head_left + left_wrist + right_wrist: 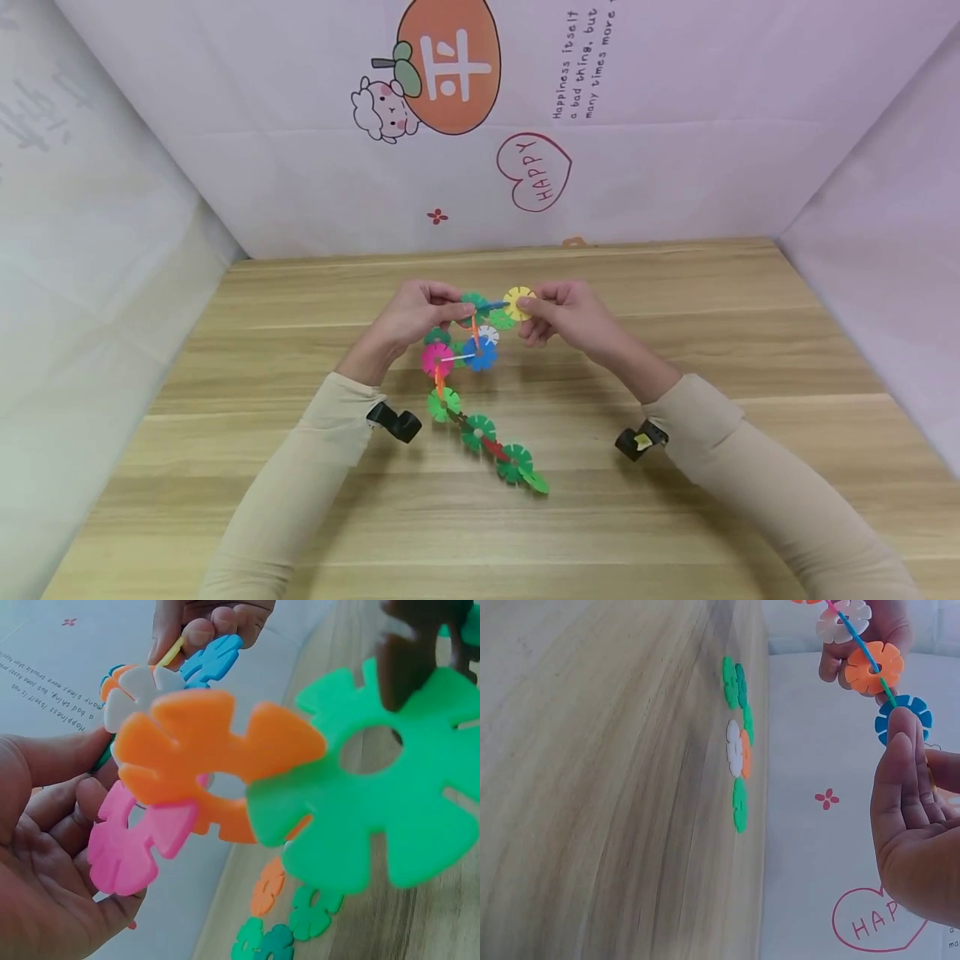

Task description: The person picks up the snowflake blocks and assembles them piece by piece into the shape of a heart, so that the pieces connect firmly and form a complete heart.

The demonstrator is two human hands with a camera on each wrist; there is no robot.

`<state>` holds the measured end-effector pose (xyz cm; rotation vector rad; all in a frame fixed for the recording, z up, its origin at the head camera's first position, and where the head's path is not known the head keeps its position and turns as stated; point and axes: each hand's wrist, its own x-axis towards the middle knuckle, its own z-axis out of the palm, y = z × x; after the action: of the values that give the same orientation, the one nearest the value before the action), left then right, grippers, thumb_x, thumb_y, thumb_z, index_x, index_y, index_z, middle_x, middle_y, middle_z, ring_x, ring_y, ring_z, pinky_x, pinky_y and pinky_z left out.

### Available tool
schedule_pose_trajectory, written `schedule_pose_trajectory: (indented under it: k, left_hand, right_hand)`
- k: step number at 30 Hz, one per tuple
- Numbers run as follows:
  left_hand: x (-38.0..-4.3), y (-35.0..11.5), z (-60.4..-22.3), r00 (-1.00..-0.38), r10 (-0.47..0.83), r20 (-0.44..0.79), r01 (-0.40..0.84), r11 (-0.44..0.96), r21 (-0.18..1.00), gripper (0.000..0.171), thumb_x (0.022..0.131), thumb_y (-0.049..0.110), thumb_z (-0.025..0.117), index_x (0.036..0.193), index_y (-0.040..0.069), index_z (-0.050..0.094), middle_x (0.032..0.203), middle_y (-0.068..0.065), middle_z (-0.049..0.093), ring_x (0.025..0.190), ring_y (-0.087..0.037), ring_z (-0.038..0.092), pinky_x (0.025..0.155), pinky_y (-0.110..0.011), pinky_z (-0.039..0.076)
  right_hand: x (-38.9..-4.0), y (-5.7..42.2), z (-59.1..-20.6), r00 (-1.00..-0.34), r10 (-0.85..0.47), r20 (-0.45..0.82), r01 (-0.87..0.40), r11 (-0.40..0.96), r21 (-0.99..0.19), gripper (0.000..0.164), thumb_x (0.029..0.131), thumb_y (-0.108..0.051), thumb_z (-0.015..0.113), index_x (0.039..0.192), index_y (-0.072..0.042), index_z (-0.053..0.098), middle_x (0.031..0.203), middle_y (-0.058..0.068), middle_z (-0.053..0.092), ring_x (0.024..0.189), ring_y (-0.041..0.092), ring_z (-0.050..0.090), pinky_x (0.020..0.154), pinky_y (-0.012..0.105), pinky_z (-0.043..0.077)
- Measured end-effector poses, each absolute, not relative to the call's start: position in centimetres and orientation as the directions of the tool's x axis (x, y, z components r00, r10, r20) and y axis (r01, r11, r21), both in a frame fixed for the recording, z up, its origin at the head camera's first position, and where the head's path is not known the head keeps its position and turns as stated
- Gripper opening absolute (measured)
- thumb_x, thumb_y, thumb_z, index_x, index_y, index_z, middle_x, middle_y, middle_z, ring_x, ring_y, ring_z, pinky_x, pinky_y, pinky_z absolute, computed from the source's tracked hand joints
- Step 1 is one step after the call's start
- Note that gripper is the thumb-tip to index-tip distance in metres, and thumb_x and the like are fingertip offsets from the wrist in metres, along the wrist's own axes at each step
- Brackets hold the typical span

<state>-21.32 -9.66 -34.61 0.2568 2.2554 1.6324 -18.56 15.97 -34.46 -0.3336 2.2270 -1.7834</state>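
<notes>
Right hand (570,318) pinches a yellow, notched, round plastic disc (519,303), thumb on its face; left hand (420,315) pinches a dark green notched plastic disc (474,302) at about the same height. Between the two grips, a blue notched plastic disc (493,306), edge-on from the head, bridges dark green to yellow. Key relation, as I judge it: yellow's face is turned crosswise to blue's, with blue's rim pointing right at the right-hand grip; that hand is nearer the yellow end. From the left grip the multicoloured chain of plastic discs hangs off toward the body: down an orange notched disc (476,332), across to a pink notched disc (437,360), then its long axis slants right to a light green end disc (536,481). Beyond the grips, discs lie on the wooden table (300,333), including a white notched disc (734,748). Fingers cover the yellow-blue joint, so can't tell if the slots are engaged. Also can't tell whether the chain's tail touches the table. Left wrist view: nearest discs blurred, brown disc (409,660) cut off at top.
</notes>
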Motion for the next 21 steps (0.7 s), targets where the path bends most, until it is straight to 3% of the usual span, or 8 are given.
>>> schedule_pose_trajectory:
  k: [6,13,21]
  left_hand:
    - [-21.25,-9.9,-34.41,-0.927,0.348,-0.14,-0.007,0.356,0.934,0.025,0.098,0.015,0.076,0.114,-0.004,0.076,0.081,0.003,0.07,0.071,-0.017,0.06,0.071,-0.026,0.049]
    - [-21.12,-10.06,-34.38,-0.917,0.381,-0.118,0.026,0.351,0.936,0.015,0.097,0.011,0.076,0.101,-0.003,0.078,0.078,0.001,0.068,0.072,-0.017,0.059,0.069,-0.027,0.049]
    - [-21.06,-9.91,-34.27,-0.902,0.42,-0.099,0.055,0.338,0.939,0.019,0.098,0.01,0.074,0.093,-0.008,0.075,0.076,-0.005,0.066,0.072,-0.019,0.057,0.07,-0.031,0.048]
  right_hand:
    - [-18.48,15.64,-34.3,-0.932,-0.356,-0.064,-0.013,0.21,-0.978,0.03,0.108,-0.015,0.06,0.095,0.012,0.063,0.074,0.007,0.073,0.065,0.016,0.07,0.065,0.029,0.061]
    - [-18.76,15.92,-34.43,-0.914,-0.398,-0.081,-0.01,0.223,-0.975,0.024,0.107,-0.013,0.06,0.091,0.005,0.063,0.073,0.009,0.072,0.063,0.017,0.069,0.066,0.036,0.062]
    - [-18.98,16.15,-34.39,-0.901,-0.422,-0.099,0.013,0.202,-0.979,0.023,0.107,-0.012,0.059,0.094,0.007,0.061,0.07,0.007,0.069,0.06,0.015,0.065,0.059,0.028,0.056]
